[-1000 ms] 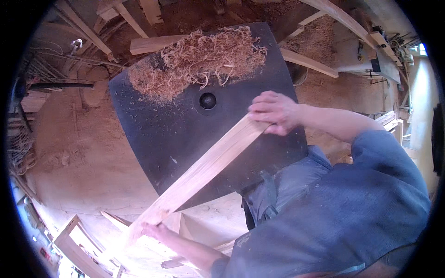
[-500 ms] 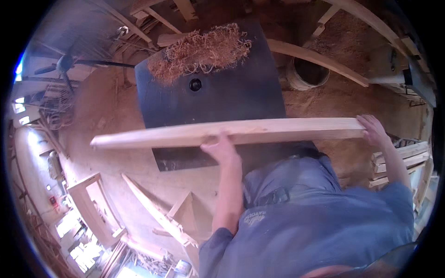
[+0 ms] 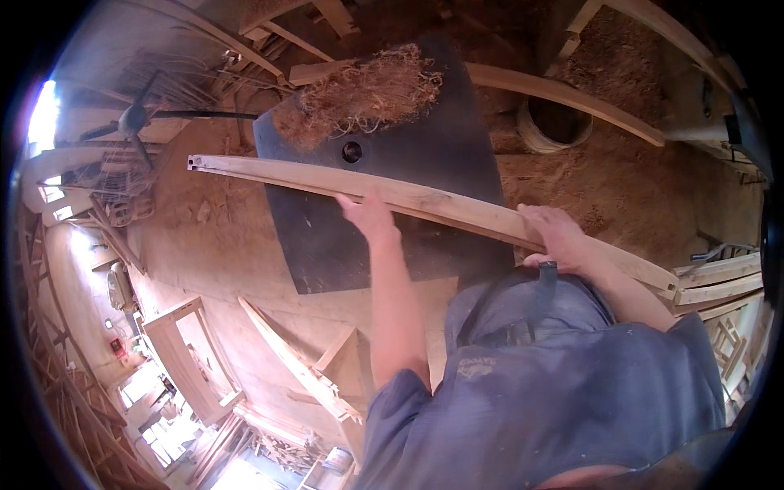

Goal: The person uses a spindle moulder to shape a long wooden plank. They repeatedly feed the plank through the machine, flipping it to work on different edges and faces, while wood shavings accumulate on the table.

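A long, pale wooden board [image 3: 457,202] slants in front of me, its left end farther away and its right end near my side. My left hand [image 3: 373,218] is closed on the near edge of the board, left of its middle, thumb out along the edge. Farther right, my right hand [image 3: 559,235] grips the same board with its fingers over the top. The board crosses over a dark metal table [image 3: 343,261]. Just beyond it, a round black fitting [image 3: 352,152] is set in the tabletop. Curly wood shavings [image 3: 371,94] are heaped at the table's far edge.
A curved plank [image 3: 572,98] runs behind the table, above a bucket [image 3: 555,124]. Stacked boards [image 3: 719,278] lie at the right. To the left are a fan [image 3: 132,120], a wooden frame [image 3: 192,351] and leaning timber [image 3: 286,351]. Sawdust covers the floor beyond.
The board has turned, its left end swinging away and its right end nearer me. My right hand has moved from the right end inward along the board. My left hand has shifted farther away.
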Available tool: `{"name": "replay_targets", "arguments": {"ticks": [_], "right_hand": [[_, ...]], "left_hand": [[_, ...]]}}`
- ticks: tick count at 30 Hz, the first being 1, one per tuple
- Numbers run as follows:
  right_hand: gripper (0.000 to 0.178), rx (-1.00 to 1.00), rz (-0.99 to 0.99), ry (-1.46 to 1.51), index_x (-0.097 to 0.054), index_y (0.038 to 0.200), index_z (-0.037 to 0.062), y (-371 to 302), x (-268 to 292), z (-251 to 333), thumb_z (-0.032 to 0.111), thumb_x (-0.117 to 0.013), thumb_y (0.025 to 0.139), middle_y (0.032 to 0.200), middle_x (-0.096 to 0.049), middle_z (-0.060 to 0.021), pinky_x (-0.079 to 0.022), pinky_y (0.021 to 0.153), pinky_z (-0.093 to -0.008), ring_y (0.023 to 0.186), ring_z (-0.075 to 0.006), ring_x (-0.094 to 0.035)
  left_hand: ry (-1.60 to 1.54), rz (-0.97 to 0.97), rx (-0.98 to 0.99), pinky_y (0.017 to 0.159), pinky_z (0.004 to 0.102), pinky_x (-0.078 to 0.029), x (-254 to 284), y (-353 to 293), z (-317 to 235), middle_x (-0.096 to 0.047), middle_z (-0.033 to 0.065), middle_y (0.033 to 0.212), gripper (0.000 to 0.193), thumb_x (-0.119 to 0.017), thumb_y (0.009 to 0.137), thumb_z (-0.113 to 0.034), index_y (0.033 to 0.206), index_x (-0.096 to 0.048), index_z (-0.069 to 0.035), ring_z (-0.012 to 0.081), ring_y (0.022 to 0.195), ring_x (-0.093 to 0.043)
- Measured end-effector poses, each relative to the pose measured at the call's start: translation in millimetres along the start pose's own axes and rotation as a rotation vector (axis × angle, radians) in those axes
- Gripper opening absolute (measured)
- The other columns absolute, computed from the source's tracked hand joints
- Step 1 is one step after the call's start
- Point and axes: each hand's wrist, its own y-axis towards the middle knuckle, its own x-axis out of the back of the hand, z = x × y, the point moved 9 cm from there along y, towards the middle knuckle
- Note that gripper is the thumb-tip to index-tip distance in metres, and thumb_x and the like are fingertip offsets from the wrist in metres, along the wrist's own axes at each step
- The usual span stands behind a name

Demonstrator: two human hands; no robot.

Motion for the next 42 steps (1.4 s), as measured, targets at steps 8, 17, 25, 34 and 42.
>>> {"name": "replay_targets", "arguments": {"ticks": [8,17,25,34,42], "right_hand": [[0.059,-0.512,0.223,0.458,-0.061,0.126,0.0021,57,-49,-41,0.053,-0.054,0.096,0.127,-0.063,-0.0229,-0.043,0.103,-0.0447,0.123,-0.0389,-0.057],[0.036,-0.584,0.013,0.293,-0.063,0.097,0.0017,81,-46,-38,0.035,-0.050,0.101,0.096,-0.067,-0.0223,-0.048,0.081,-0.0486,0.092,-0.0436,-0.064],[0.030,-0.557,-0.066,0.264,-0.064,0.097,0.0021,38,-45,-85,0.030,-0.054,0.098,0.089,-0.064,-0.0218,-0.049,0.077,-0.0472,0.087,-0.0425,-0.064],[0.028,-0.647,-0.101,0.303,-0.062,0.097,-0.0009,-74,-9,-158,0.026,-0.054,0.097,0.089,-0.064,-0.0237,-0.049,0.077,-0.0448,0.085,-0.0414,-0.064],[0.029,-0.641,-0.092,0.298,-0.059,0.091,-0.0017,-232,-6,-274,0.026,-0.052,0.098,0.086,-0.062,-0.0240,-0.047,0.076,-0.0450,0.084,-0.0421,-0.061]], "left_hand": [[0.911,-0.170,-0.374,0.120,0.0489,-0.026,92,270,-22,-0.039,0.0363,0.149,0.082,-0.073,0.088,-0.042,0.140,-0.044,0.015,0.0447,0.144,-0.032],[0.526,-0.140,-0.309,0.115,0.0446,-0.034,129,413,-34,-0.037,0.0353,0.150,0.076,-0.062,0.092,-0.040,0.140,-0.043,0.016,0.0439,0.139,-0.038],[1.024,-0.217,-0.527,0.118,0.0509,-0.026,83,368,-33,-0.040,0.0358,0.148,0.068,-0.051,0.096,-0.032,0.143,-0.041,0.016,0.0474,0.140,-0.034],[0.868,-0.239,-0.503,0.119,0.0551,-0.023,-8,196,-50,-0.036,0.0428,0.145,0.061,-0.041,0.100,-0.029,0.139,-0.042,0.018,0.0536,0.139,-0.031],[0.874,-0.198,-0.377,0.120,0.0580,-0.020,-72,14,-14,-0.024,0.0434,0.152,0.062,-0.044,0.099,-0.023,0.145,-0.031,0.017,0.0553,0.143,-0.023]]}}
